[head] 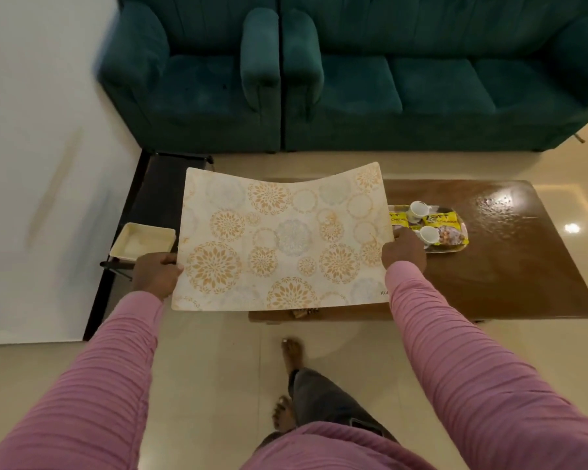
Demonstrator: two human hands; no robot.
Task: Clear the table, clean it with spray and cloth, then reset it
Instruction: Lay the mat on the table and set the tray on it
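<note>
Gripping mat [279, 239] by its side edges, left hand [157, 274] and right hand [403, 254] fingers curled, over left end of table [510, 273]. Just right: tray [450, 251] holding two cups [419, 209] and yellow packets [445, 219].

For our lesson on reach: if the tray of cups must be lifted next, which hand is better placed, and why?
Probably the right hand: it grips the mat edge right next to the tray; the left hand holds the opposite edge, beyond the table.
</note>
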